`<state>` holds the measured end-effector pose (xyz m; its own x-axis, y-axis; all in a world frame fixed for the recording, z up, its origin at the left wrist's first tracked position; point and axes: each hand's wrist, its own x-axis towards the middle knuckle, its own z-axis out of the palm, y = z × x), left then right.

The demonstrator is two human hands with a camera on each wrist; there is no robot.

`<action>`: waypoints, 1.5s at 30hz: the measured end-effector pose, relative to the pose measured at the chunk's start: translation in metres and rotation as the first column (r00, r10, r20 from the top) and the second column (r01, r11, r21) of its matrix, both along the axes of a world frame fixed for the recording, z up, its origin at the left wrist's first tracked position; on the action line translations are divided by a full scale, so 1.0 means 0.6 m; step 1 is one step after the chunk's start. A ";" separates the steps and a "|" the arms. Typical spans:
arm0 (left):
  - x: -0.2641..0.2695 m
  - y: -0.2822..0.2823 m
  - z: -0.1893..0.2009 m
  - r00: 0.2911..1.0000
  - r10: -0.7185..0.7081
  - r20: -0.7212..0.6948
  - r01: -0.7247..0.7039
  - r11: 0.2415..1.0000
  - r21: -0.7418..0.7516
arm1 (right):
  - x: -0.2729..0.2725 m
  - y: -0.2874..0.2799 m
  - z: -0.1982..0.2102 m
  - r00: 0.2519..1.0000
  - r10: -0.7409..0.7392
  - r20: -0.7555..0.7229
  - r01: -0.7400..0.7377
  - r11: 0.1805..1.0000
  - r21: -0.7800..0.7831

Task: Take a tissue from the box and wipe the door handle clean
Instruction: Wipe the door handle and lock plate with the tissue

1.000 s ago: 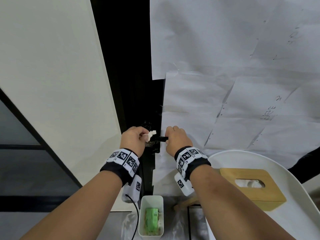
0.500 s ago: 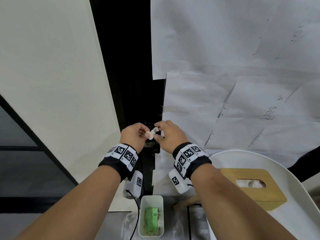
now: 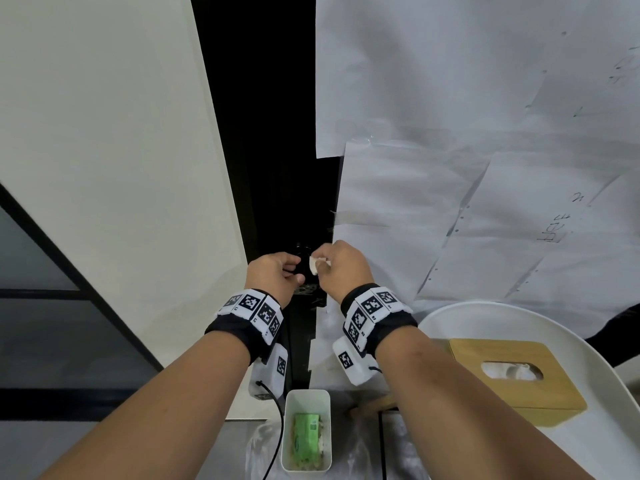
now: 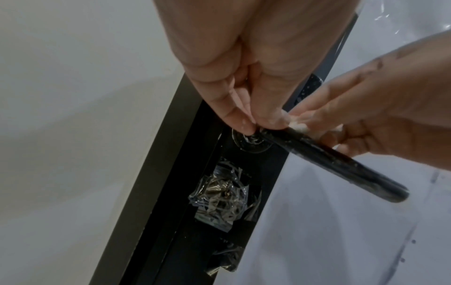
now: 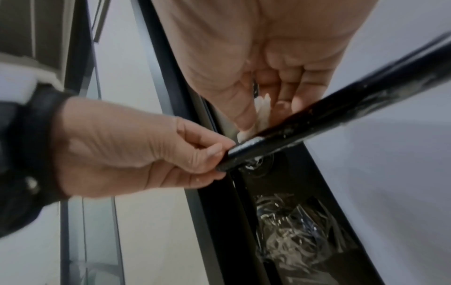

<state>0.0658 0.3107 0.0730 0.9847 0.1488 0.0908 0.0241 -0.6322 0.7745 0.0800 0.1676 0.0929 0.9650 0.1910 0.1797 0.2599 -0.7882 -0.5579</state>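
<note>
The black lever door handle (image 4: 336,164) juts from the dark door edge; in the head view my hands hide it. My right hand (image 3: 322,263) pinches a small crumpled white tissue (image 3: 313,265) between thumb and fingers, just above the handle's pivot end. In the right wrist view the tissue (image 5: 262,110) hangs from the right hand (image 5: 266,113) against the handle (image 5: 341,113). My left hand (image 3: 294,271) has thumb and curled fingers around the handle's pivot end (image 5: 227,158). The wooden tissue box (image 3: 512,372) lies at lower right.
The box rests on a round white table (image 3: 588,445). A white bin (image 3: 306,396) holding a green packet stands on the floor below my hands. Paper sheets (image 3: 450,202) cover the door. A clear plastic-wrapped lock part (image 4: 222,198) sits under the handle.
The tissue has passed from my left hand to my right. My right hand let go of the handle and came left to pinch the tissue. My left hand now holds the handle's end.
</note>
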 end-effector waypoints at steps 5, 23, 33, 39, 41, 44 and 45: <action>0.005 -0.002 -0.003 1.000 0.007 0.002 -0.008 1.000 0.023 | 0.007 0.002 0.004 0.994 0.097 -0.049 -0.106 0.963 -0.247; 0.008 -0.009 -0.003 1.000 -0.018 0.017 0.014 0.985 0.171 | -0.021 -0.052 0.016 0.999 0.036 -0.010 -0.037 0.952 -0.304; 0.008 -0.012 -0.001 1.000 0.009 0.022 -0.012 0.986 0.166 | -0.022 -0.030 0.004 1.000 0.022 0.011 -0.020 0.990 -0.136; 0.009 -0.012 -0.001 1.000 0.019 0.006 -0.020 0.986 0.166 | -0.021 -0.040 -0.001 0.999 0.023 0.026 -0.014 0.951 -0.308; 0.011 -0.011 -0.001 1.000 0.020 -0.005 -0.019 0.987 0.158 | -0.020 -0.067 0.009 0.998 -0.061 0.030 0.067 0.930 -0.361; 0.013 -0.010 0.001 1.000 0.018 -0.018 -0.015 0.987 0.158 | -0.017 -0.078 0.018 0.988 -0.122 0.095 0.148 0.924 -0.353; 0.013 -0.009 0.001 1.000 0.019 -0.020 -0.016 0.988 0.156 | -0.016 -0.069 0.019 0.990 -0.110 0.092 0.133 0.941 -0.311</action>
<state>0.0735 0.3050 0.0736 0.9840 0.1518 0.0933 0.0517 -0.7442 0.6659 0.0707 0.1262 0.1043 0.9712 0.1312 0.1991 0.1812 -0.9489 -0.2585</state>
